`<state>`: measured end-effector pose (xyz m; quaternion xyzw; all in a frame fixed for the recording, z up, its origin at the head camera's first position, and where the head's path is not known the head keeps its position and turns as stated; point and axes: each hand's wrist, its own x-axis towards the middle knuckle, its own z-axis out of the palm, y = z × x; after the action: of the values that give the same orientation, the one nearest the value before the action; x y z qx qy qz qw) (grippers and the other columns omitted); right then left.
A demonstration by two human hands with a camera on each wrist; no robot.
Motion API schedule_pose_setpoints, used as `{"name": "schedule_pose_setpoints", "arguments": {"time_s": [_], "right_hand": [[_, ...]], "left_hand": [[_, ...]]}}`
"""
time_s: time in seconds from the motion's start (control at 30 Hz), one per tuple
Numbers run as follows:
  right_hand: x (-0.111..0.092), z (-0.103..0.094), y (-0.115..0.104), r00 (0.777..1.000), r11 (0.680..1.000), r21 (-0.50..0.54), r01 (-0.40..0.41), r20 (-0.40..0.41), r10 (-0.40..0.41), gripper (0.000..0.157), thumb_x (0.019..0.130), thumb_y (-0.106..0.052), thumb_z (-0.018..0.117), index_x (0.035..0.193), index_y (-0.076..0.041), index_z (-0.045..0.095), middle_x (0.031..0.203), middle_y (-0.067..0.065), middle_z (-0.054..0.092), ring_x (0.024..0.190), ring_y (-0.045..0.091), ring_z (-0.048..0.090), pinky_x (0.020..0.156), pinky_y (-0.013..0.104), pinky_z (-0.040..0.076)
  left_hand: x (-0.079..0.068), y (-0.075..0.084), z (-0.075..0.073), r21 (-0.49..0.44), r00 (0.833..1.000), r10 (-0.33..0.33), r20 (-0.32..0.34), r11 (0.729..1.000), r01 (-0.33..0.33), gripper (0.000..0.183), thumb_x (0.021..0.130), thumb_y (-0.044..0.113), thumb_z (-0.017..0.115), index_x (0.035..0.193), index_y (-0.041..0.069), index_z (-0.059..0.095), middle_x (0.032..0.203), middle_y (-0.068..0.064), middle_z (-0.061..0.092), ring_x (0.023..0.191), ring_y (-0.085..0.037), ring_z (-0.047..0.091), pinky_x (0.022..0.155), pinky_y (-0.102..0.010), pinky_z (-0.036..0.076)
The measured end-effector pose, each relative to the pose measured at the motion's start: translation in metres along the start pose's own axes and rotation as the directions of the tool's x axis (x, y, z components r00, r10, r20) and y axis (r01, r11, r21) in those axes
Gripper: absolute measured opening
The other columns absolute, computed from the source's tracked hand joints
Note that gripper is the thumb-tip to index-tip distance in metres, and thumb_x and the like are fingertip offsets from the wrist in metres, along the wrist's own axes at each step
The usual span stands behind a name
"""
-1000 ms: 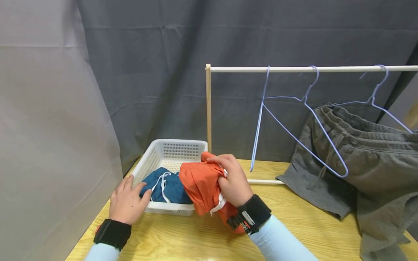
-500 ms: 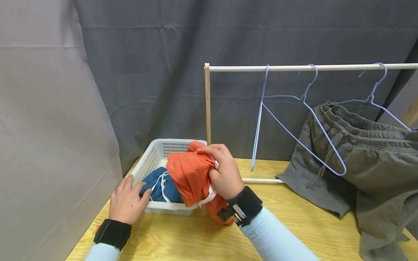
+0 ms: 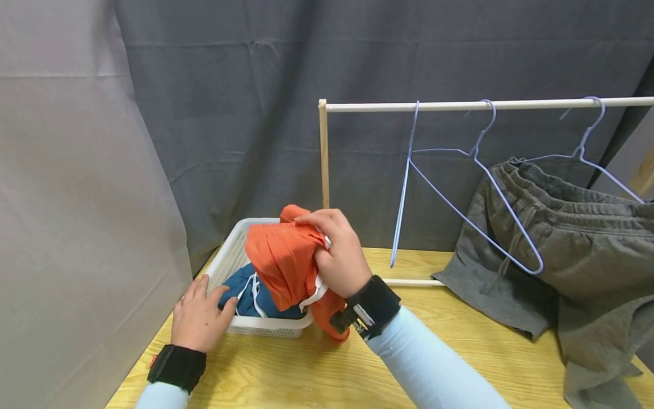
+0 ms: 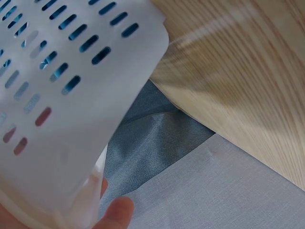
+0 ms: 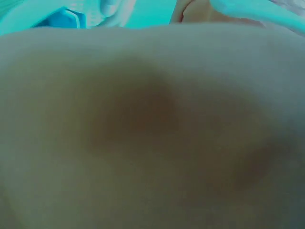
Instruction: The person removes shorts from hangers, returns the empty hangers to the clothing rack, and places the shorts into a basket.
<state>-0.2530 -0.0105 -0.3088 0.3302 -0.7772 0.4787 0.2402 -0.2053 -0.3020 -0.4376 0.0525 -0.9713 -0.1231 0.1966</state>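
Note:
My right hand (image 3: 343, 254) grips bunched orange shorts (image 3: 282, 258) by the gathered waistband, over the right side of a white plastic basket (image 3: 269, 323). A white drawstring dangles from them, and one part droops outside the basket's front right. Inside lie blue shorts (image 3: 244, 289) with a white drawstring, partly covered. My left hand (image 3: 201, 316) holds the basket's front left corner, thumb over the front rim. In the left wrist view its fingertips (image 4: 119, 210) show beyond the slotted basket wall (image 4: 102, 86). A blurred surface fills most of the right wrist view.
A rack's white rail (image 3: 378, 107) runs across the back right. On it hang two bare lilac hangers (image 3: 403, 196) and one further right with grey shorts (image 3: 577, 238), which reach down to the wooden table (image 3: 245, 372). A pale curtain (image 3: 76, 227) stands at left.
My right hand has carried the orange shorts left and further back, from the basket's right edge to over its inside, covering more of it. The left hand has stayed in place.

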Motion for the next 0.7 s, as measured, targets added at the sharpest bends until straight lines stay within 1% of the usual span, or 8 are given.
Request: {"name": "schedule_pose_setpoints", "arguments": {"time_s": [0.1,0.33,0.4,0.57,0.7], "right_hand": [[0.010,0.000,-0.004,1.000,1.000,0.004,0.009,-0.008,-0.009,0.058,0.076,0.012,0.055,0.119,-0.022,0.072,0.121,-0.001,0.057,0.112,0.015,0.052,0.092,0.040,0.051],[0.037,0.000,-0.015,1.000,1.000,0.010,0.017,-0.016,-0.017,0.058,0.076,0.010,0.057,0.122,-0.022,0.072,0.122,0.001,0.057,0.113,0.017,0.052,0.091,0.040,0.050],[0.043,-0.001,-0.019,1.000,1.000,0.020,0.008,-0.019,-0.007,0.057,0.077,0.009,0.058,0.122,-0.023,0.072,0.122,0.001,0.057,0.112,0.018,0.052,0.090,0.040,0.051],[0.057,-0.002,-0.023,0.999,0.999,0.038,-0.013,-0.038,0.015,0.053,0.080,0.006,0.059,0.123,-0.022,0.071,0.122,0.002,0.057,0.111,0.018,0.051,0.088,0.040,0.050],[0.068,-0.004,-0.025,0.998,0.999,0.036,0.006,-0.063,-0.004,0.052,0.081,0.006,0.057,0.124,-0.020,0.071,0.122,0.003,0.057,0.112,0.018,0.051,0.089,0.040,0.049]], "left_hand": [[0.000,0.000,-0.001,0.004,1.000,-0.001,0.005,1.000,0.001,0.046,0.099,0.041,0.059,0.129,0.007,0.066,0.152,-0.031,0.037,0.142,-0.049,0.028,0.105,-0.074,0.025],[0.001,-0.003,0.003,0.012,1.000,-0.008,-0.001,1.000,0.008,0.048,0.099,0.044,0.057,0.129,0.007,0.067,0.153,-0.030,0.037,0.142,-0.049,0.028,0.105,-0.074,0.025],[0.001,-0.004,0.003,0.011,1.000,-0.007,0.000,1.000,0.007,0.049,0.099,0.044,0.056,0.129,0.007,0.066,0.153,-0.030,0.036,0.142,-0.049,0.027,0.105,-0.075,0.025],[0.000,-0.003,0.001,0.014,1.000,0.008,0.002,1.000,-0.008,0.048,0.100,0.043,0.056,0.128,0.006,0.067,0.152,-0.031,0.038,0.142,-0.050,0.027,0.105,-0.076,0.024],[-0.001,-0.001,-0.001,0.012,1.000,0.016,0.010,1.000,-0.016,0.048,0.101,0.043,0.055,0.129,0.005,0.066,0.152,-0.031,0.038,0.142,-0.050,0.027,0.105,-0.075,0.024]]}}
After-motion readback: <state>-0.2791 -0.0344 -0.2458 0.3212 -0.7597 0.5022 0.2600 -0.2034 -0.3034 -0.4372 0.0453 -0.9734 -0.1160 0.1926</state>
